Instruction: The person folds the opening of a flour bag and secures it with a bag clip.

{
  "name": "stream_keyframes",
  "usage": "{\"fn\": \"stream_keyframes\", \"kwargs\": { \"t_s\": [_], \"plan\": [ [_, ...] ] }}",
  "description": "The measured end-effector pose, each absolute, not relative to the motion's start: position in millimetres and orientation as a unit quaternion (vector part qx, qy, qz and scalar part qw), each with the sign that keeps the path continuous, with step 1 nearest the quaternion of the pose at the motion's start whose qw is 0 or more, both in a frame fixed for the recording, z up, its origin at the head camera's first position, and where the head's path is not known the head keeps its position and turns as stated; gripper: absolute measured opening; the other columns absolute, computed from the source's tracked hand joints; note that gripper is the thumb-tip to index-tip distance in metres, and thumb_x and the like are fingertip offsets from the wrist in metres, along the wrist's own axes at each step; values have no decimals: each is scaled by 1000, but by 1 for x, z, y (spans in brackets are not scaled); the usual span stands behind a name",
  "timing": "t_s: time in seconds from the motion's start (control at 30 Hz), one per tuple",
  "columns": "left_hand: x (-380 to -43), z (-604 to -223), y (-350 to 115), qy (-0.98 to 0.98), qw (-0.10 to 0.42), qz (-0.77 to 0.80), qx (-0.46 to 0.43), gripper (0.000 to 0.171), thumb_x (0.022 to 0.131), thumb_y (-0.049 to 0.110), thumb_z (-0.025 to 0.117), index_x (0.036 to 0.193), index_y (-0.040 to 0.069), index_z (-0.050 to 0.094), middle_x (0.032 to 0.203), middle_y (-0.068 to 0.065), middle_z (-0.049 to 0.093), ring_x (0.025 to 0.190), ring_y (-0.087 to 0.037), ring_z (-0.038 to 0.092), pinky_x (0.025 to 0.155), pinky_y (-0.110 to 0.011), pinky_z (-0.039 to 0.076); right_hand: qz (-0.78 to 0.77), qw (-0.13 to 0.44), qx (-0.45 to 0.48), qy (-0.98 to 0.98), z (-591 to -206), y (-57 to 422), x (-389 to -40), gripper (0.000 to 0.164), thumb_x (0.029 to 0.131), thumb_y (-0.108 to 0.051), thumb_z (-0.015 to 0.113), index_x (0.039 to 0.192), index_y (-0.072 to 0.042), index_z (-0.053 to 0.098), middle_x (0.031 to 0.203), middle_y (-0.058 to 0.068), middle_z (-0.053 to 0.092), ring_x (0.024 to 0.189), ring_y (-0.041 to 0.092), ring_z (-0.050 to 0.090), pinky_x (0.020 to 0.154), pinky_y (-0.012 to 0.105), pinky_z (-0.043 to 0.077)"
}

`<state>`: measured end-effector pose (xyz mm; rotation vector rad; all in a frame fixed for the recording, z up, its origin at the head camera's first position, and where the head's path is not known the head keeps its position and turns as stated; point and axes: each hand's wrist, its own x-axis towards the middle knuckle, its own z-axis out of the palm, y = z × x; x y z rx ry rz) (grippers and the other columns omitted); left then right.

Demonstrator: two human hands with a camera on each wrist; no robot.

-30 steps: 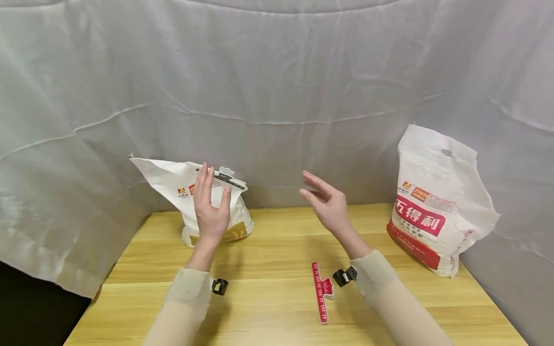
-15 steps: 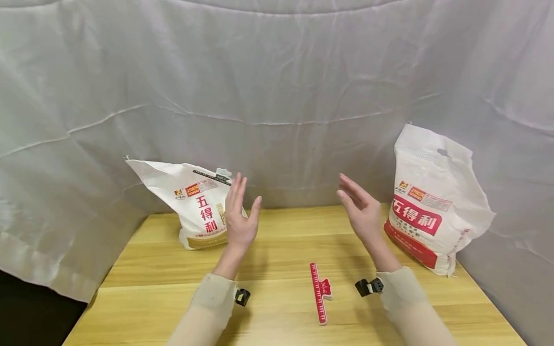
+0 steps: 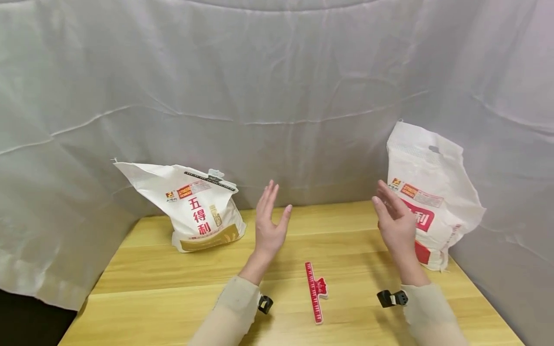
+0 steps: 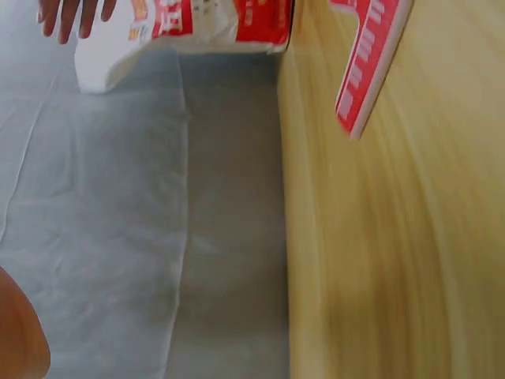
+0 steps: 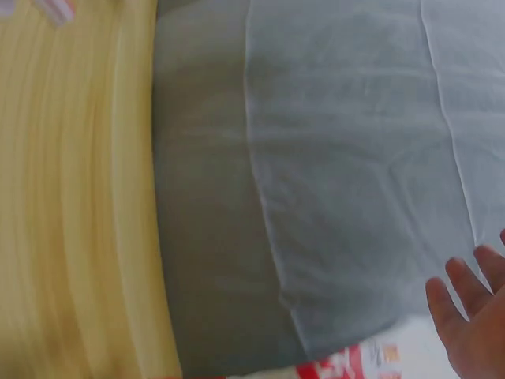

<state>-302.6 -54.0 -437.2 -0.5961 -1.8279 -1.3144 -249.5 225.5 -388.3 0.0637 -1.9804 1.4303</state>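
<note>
My left hand (image 3: pixel 269 233) is raised above the table, its fingers straight and thumb spread, holding nothing. It is nearest to a white flour bag (image 3: pixel 195 216) with red characters and a gold base. A black clip (image 3: pixel 209 180) sits across that bag's top edge. Farther right, my right hand (image 3: pixel 398 230) is also raised and holds nothing, its fingers relaxed. Behind it stands a second white bag (image 3: pixel 450 197) with a red label, partly hidden by the hand. A red clip (image 3: pixel 313 293) lies on the table between my forearms, also seen as a red clip (image 4: pixel 371 59) in the left wrist view.
The wooden table (image 3: pixel 143 274) carries both bags near its back corners. Grey cloth (image 3: pixel 277 72) hangs behind it and along the sides. Black cameras are strapped at both wrists, including one wrist camera (image 3: pixel 391 298) on the right.
Both hands have moved rightward through the air. The left hand no longer covers the left bag, while the right hand now overlaps the right bag. The view has shifted slightly.
</note>
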Motion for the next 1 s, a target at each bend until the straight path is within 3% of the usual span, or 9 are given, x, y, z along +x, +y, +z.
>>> {"fn": "stream_keyframes", "kwargs": {
  "t_s": [0.13, 0.27, 0.37, 0.53, 0.77, 0.87, 1.0],
  "plan": [
    [-303, -442, -37, -719, 361, -540, -246, 61, 99, 15, 70, 155, 4, 46, 166, -12, 37, 152, -34, 35, 125, -51, 27, 524, 387, -25, -758, -395, 245, -243, 42, 102, -23, 69, 144, -23, 65, 144, -2, 64, 121, 7, 63, 104, 17, 49],
    [-301, -447, -21, -726, 320, -556, -248, 62, 100, 17, 69, 157, 9, 44, 167, -4, 34, 153, -28, 35, 124, -50, 29, 493, 431, -47, -754, -404, 263, -235, 43, 100, -18, 71, 142, -21, 66, 148, -2, 61, 134, 9, 56, 114, 22, 41],
    [-300, -451, -10, -732, 295, -560, -250, 62, 101, 18, 68, 158, 11, 43, 168, -2, 34, 153, -27, 34, 123, -52, 30, 478, 458, -49, -748, -411, 276, -230, 45, 98, -14, 72, 142, -18, 66, 152, -2, 57, 144, 9, 47, 121, 23, 31],
    [-301, -453, 9, -744, 267, -555, -259, 63, 102, 20, 67, 159, 11, 42, 168, -4, 33, 153, -26, 34, 123, -52, 29, 441, 502, -49, -742, -418, 293, -225, 51, 95, -10, 73, 144, -16, 63, 157, -3, 52, 150, 13, 39, 124, 27, 24],
    [-304, -455, 37, -750, 243, -546, -281, 62, 103, 22, 65, 159, 8, 41, 168, -6, 33, 153, -26, 34, 123, -51, 31, 390, 575, -21, -719, -426, 308, -222, 65, 87, -4, 73, 149, -1, 54, 163, 11, 41, 155, 31, 28, 127, 35, 15],
    [-305, -454, 49, -752, 233, -544, -291, 62, 103, 22, 64, 159, 8, 40, 169, -4, 32, 153, -25, 34, 124, -49, 30, 386, 573, -18, -723, -425, 314, -221, 73, 87, -6, 73, 155, -2, 46, 168, 11, 30, 157, 30, 21, 127, 35, 13],
    [-307, -453, 63, -756, 224, -536, -301, 63, 103, 22, 64, 160, 9, 39, 169, -5, 31, 153, -24, 35, 124, -49, 29, 393, 529, -38, -751, -424, 325, -221, 82, 91, -8, 74, 163, -14, 34, 174, 3, 17, 159, 16, 13, 127, 29, 11]
  ]
}}
